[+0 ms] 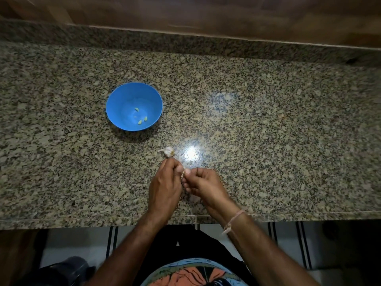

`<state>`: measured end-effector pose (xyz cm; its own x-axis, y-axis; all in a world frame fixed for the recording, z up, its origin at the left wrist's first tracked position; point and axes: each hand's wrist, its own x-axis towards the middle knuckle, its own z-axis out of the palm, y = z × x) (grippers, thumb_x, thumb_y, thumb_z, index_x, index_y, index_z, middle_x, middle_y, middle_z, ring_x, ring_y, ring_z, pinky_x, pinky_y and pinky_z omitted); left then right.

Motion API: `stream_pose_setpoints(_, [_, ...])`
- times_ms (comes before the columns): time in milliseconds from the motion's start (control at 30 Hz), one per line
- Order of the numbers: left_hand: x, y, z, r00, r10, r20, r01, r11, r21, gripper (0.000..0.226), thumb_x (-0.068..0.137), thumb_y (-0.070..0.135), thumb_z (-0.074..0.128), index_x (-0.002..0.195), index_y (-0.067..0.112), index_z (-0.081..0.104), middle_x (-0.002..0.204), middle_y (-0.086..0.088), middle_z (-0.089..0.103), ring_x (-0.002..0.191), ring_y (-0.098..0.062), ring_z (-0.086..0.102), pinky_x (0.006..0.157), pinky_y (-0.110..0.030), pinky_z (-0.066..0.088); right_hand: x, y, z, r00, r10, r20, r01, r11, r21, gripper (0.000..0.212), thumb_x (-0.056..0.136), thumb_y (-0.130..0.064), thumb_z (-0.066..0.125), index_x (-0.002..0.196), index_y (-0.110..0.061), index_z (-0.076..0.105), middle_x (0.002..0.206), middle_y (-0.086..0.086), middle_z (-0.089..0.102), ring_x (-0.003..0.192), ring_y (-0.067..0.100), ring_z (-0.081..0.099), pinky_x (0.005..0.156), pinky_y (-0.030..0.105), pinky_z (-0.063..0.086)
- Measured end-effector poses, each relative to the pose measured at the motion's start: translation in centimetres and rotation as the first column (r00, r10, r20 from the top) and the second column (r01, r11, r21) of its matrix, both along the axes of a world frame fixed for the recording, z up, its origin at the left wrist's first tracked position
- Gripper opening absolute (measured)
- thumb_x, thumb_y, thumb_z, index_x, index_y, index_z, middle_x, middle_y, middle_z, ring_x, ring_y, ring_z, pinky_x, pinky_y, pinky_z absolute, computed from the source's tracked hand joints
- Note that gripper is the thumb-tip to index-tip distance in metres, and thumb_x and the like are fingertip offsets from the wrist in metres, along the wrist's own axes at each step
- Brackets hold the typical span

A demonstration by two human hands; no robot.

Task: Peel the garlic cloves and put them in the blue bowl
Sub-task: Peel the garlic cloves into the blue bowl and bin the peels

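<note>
Pinching a small pale garlic clove [183, 172] in their fingers near the speckled granite surface's [268, 141] edge, left hand [165, 186] and right hand [204, 183] could flick it floorwards if skin tears suddenly; the round blue bowl [123, 96] sits far left.

A: Anything worn on the arms?

B: A thin pale pink thread [235, 220] is tied round the wrist behind the right hand [204, 182]. It has a knot and a short frayed tail. The forearms [132, 244] are bare.

A: And the clothing?

B: A black top [193, 244] with a printed panel [195, 273] of orange shapes, black lines and a light blue border.
</note>
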<state>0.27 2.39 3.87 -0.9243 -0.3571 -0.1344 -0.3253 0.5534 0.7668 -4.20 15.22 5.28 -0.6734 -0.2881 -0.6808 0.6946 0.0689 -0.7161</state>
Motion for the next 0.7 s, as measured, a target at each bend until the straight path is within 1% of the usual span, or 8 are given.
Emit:
stream_pose_setpoints(100, [-0.6,-0.1,0.9,0.977,0.034,0.211,-0.094,0.956,0.279,0.022,0.111,0.03,0.045,0.094,0.022,0.055,0.088,0.006,0.061,0.08,-0.007,0.057,0.061,-0.026,0.038,0.9,-0.6,-0.4,0.957,0.04,-0.288,0.011,0.985,0.172,0.015,0.1,-0.019,0.069,0.092,-0.006,0.072,0.087,0.009,0.076,0.082,0.024,0.073,0.082,0.039,0.064])
stream_pose_setpoints(167, [-0.6,-0.4,1.1,0.968,0.052,0.246,-0.161,0.881,0.446,0.026,0.111,0.031,0.048,0.096,0.017,0.064,0.091,0.003,0.068,0.086,-0.011,0.065,0.068,-0.025,0.048,1.0,-0.6,-0.6,0.921,0.067,-0.383,0.043,0.962,0.271,0.011,0.098,-0.022,0.071,0.09,-0.014,0.073,0.087,0.005,0.076,0.086,0.024,0.074,0.084,0.048,0.064])
stream_pose_setpoints(200, [-0.5,-0.6,1.0,0.972,0.064,0.227,-0.167,0.865,0.472,0.026,0.11,0.032,0.051,0.097,0.018,0.068,0.092,0.002,0.072,0.088,-0.013,0.068,0.072,-0.027,0.053,1.1,-0.6,-0.6,0.912,0.065,-0.406,0.062,0.954,0.292,0.01,0.097,-0.022,0.072,0.089,-0.016,0.073,0.087,0.004,0.075,0.086,0.022,0.074,0.083,0.048,0.064])
stream_pose_setpoints(267, [-0.2,-0.9,0.8,0.979,0.073,0.189,-0.152,0.881,0.448,0.02,0.105,0.035,0.059,0.097,0.022,0.073,0.09,0.005,0.076,0.089,-0.012,0.072,0.075,-0.03,0.056,1.3,-0.6,-0.5,0.9,0.051,-0.434,0.087,0.952,0.293,0.008,0.097,-0.021,0.072,0.09,-0.018,0.074,0.088,0.002,0.076,0.087,0.019,0.074,0.084,0.047,0.064])
stream_pose_setpoints(367, [0.1,-1.2,0.5,0.981,0.089,0.175,-0.154,0.903,0.402,0.016,0.101,0.034,0.067,0.094,0.022,0.074,0.085,0.005,0.077,0.084,-0.011,0.073,0.073,-0.03,0.057,1.9,-0.7,-0.5,0.891,0.033,-0.452,0.084,0.968,0.236,0.005,0.099,-0.018,0.071,0.097,-0.015,0.075,0.091,0.003,0.077,0.088,0.019,0.075,0.085,0.045,0.064])
stream_pose_setpoints(467, [0.3,-1.5,0.7,0.975,0.102,0.196,-0.186,0.859,0.478,0.018,0.102,0.029,0.066,0.095,0.016,0.075,0.084,0.002,0.078,0.084,-0.014,0.075,0.074,-0.029,0.057,2.5,-0.5,-0.4,0.895,-0.015,-0.445,0.091,0.985,0.15,0.009,0.098,-0.017,0.073,0.103,-0.01,0.076,0.095,0.007,0.078,0.091,0.024,0.076,0.087,0.046,0.064])
stream_pose_setpoints(600, [0.4,-1.4,0.9,0.972,0.095,0.213,-0.194,0.838,0.51,0.018,0.104,0.025,0.064,0.096,0.012,0.075,0.089,-0.002,0.078,0.089,-0.016,0.074,0.073,-0.023,0.053,2.9,-0.4,-0.3,0.887,-0.011,-0.462,0.101,0.98,0.171,0.015,0.095,-0.026,0.076,0.101,-0.013,0.077,0.094,0.004,0.078,0.091,0.021,0.076,0.087,0.044,0.064])
stream_pose_setpoints(700, [0.2,-1.4,1.0,0.969,0.093,0.229,-0.207,0.812,0.546,0.02,0.105,0.025,0.062,0.1,0.011,0.075,0.093,-0.004,0.078,0.092,-0.016,0.075,0.075,-0.023,0.054,2.6,-0.4,-0.3,0.879,0.03,-0.477,0.075,0.977,0.2,0.012,0.097,-0.023,0.074,0.102,-0.013,0.078,0.093,0.001,0.078,0.089,0.017,0.076,0.085,0.042,0.065])
